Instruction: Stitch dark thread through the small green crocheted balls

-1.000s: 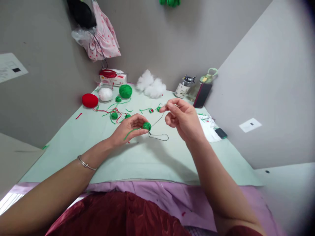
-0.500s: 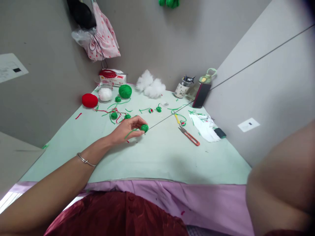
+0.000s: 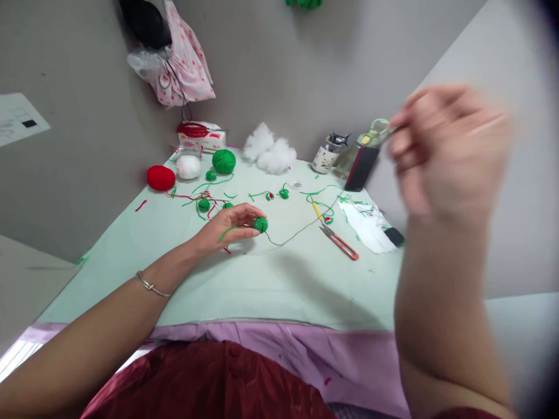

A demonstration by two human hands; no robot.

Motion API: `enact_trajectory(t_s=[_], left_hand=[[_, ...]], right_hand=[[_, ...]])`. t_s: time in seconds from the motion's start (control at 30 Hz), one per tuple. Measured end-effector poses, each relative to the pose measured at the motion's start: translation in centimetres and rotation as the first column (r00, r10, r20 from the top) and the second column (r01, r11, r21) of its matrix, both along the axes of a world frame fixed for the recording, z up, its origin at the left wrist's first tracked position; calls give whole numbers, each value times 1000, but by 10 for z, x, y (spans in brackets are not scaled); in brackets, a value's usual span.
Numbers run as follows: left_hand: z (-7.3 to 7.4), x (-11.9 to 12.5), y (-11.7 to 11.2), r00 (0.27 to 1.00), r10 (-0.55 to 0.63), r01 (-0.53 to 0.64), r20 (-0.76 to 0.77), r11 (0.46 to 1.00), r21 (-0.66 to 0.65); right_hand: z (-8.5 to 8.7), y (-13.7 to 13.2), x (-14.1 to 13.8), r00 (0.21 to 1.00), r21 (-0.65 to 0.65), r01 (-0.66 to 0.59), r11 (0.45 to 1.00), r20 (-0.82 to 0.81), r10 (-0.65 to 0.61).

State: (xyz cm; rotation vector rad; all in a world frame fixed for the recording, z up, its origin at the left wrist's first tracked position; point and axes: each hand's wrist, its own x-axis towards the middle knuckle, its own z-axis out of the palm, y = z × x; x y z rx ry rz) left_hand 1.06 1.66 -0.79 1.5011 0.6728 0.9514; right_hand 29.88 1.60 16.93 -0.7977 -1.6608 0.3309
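My left hand [image 3: 233, 226] is closed in a pinch around a small green crocheted ball [image 3: 261, 224], just above the table. A green yarn tail hangs over the fingers. Dark thread [image 3: 290, 240] comes out of the ball, sags in a slack curve over the table and rises toward the right. Up at the right, my right hand [image 3: 449, 151] is smeared by motion, its fingertips pinched on a thin dark strand. Whether a needle is at those fingertips is too blurred to tell. Thread snips with orange handles [image 3: 339, 242] lie right of the ball.
Behind lie green [image 3: 223, 162], red [image 3: 161, 178] and white yarn balls [image 3: 188, 167], white stuffing [image 3: 269, 152], small green pieces and yarn scraps. A yellow-handled hook [image 3: 316, 209], white cloth [image 3: 365, 228], phone [image 3: 361, 169], bottle [image 3: 371, 135] and pen holder [image 3: 325, 158] are at right.
My right hand has come into view from beyond the right edge. The thread, taut before, has gone slack. My left hand still pinches the green ball in nearly the same place.
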Motion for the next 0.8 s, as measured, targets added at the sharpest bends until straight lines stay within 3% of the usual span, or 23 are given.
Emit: enact_trajectory(t_s=[0.07, 0.17, 0.27, 0.43, 0.8], left_hand=[[3, 0, -1, 1000, 18, -18, -2, 1000, 6], [8, 1, -3, 998, 54, -54, -23, 998, 8], [10, 1, -4, 996, 80, -79, -35, 997, 25], [8, 1, -4, 989, 136, -133, -59, 990, 47], [4, 2, -4, 991, 125, -123, -42, 991, 54]], right_hand=[[-38, -9, -24, 999, -63, -39, 997, -19, 38], [-90, -24, -54, 980, -70, -20, 997, 196, 33], [-117, -30, -64, 894, -37, 5, 999, 448, 12], [-128, -28, -60, 754, 86, 97, 992, 644, -130], [-133, -25, -62, 713, 62, 73, 995, 694, -96]])
